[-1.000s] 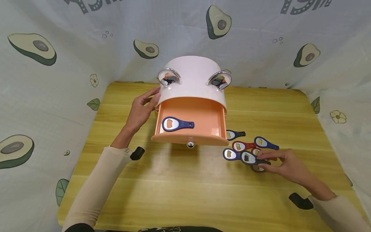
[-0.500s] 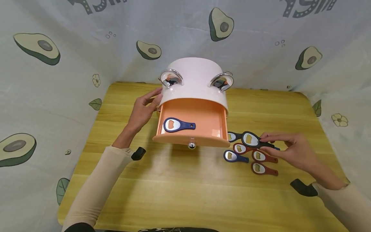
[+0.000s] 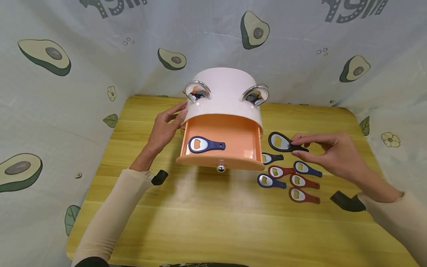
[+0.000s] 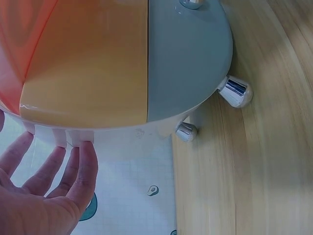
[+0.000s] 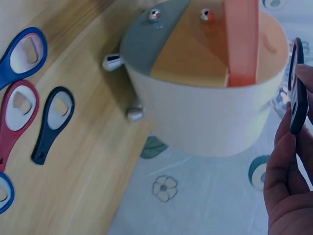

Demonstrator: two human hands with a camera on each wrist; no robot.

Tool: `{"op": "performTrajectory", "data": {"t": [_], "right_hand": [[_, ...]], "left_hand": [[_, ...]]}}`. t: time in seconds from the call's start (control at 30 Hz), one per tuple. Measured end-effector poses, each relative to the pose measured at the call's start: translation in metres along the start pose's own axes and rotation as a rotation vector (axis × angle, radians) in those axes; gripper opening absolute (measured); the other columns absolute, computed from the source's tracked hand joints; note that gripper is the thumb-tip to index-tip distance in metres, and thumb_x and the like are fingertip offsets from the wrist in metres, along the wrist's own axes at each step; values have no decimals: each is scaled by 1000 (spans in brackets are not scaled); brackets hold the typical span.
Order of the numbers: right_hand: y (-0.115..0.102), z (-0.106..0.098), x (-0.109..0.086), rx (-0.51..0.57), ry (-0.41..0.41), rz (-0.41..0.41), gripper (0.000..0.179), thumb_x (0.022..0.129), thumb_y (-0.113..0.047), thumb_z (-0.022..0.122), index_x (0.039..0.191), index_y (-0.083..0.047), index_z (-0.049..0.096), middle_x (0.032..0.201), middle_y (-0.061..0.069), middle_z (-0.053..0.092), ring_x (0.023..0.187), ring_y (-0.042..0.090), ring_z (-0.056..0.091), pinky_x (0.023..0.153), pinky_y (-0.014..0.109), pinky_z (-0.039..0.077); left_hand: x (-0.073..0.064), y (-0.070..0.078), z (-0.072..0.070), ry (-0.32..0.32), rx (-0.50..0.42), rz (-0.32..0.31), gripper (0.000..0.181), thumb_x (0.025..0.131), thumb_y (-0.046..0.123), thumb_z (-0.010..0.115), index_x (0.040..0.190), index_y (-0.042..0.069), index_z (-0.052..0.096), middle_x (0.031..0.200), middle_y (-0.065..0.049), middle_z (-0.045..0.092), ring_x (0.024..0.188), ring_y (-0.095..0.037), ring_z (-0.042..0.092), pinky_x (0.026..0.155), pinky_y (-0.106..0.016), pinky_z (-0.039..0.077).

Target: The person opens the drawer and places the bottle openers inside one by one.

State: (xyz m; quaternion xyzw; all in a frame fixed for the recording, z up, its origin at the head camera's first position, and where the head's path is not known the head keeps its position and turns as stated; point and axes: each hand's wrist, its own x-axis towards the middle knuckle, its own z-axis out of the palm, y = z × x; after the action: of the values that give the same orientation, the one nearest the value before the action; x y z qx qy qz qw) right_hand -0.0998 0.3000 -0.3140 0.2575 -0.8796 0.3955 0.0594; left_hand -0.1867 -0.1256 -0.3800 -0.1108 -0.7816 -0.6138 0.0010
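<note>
A white rounded drawer box point(image 3: 223, 85) with two chrome eye-like knobs stands at the table's back. Its orange upper drawer point(image 3: 197, 160) is pulled out, and a blue bottle opener point(image 3: 211, 145) lies inside at the left. Fairly straight fingers of my left hand point(image 3: 163, 129) touch the box's left side, as the left wrist view shows too. To the right of the drawer, my right hand point(image 3: 337, 154) pinches a black bottle opener point(image 3: 282, 143) by its handle, above the table. In the right wrist view this opener point(image 5: 296, 93) is seen edge-on.
Several bottle openers lie on the wooden table point(image 3: 213, 226) right of the drawer: one black point(image 3: 275, 158), others blue point(image 3: 275, 183) and red point(image 3: 305, 196). Short chrome feet point(image 4: 235, 91) stick out below the box. An avocado-print cloth point(image 3: 213, 33) hangs behind the table.
My right hand has lifted the black bottle opener off the group and carried it away from me, level with the drawer. The left hand has stayed on the box.
</note>
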Motion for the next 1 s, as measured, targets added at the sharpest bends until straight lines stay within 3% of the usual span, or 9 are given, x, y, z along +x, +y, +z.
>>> {"op": "performTrajectory", "data": {"t": [0.3, 0.6, 0.77, 1.0], "right_hand": [[-18, 12, 29, 2, -48, -26, 31, 75, 11, 81, 100, -8, 80, 102, 9, 76, 94, 0, 66, 85, 7, 52], [-34, 33, 54, -6, -46, -45, 26, 80, 2, 81, 101, -13, 80, 103, 6, 77, 91, -2, 65, 74, 11, 50], [-42, 42, 63, -24, -31, -43, 24, 80, -2, 82, 101, -14, 81, 103, 5, 77, 92, -4, 63, 72, 11, 48], [-42, 57, 69, -65, -31, -56, 19, 80, -5, 83, 97, -14, 82, 100, 2, 78, 85, 4, 64, 67, 13, 47]], "left_hand": [[-2, 0, 1, 8, 7, -13, 42, 105, 30, 54, 146, 21, 55, 148, -3, 55, 125, -25, 56, 98, -45, 56], [-1, 0, 2, 16, 3, -2, 41, 104, 31, 54, 144, 22, 56, 146, -1, 56, 123, -23, 58, 95, -42, 58], [-2, 0, 3, 16, 7, -4, 41, 104, 32, 55, 145, 23, 56, 146, 0, 56, 123, -23, 58, 93, -39, 59], [-1, 0, 2, 15, 3, 1, 42, 105, 31, 54, 145, 22, 56, 146, -2, 56, 123, -23, 58, 92, -35, 59]]}}
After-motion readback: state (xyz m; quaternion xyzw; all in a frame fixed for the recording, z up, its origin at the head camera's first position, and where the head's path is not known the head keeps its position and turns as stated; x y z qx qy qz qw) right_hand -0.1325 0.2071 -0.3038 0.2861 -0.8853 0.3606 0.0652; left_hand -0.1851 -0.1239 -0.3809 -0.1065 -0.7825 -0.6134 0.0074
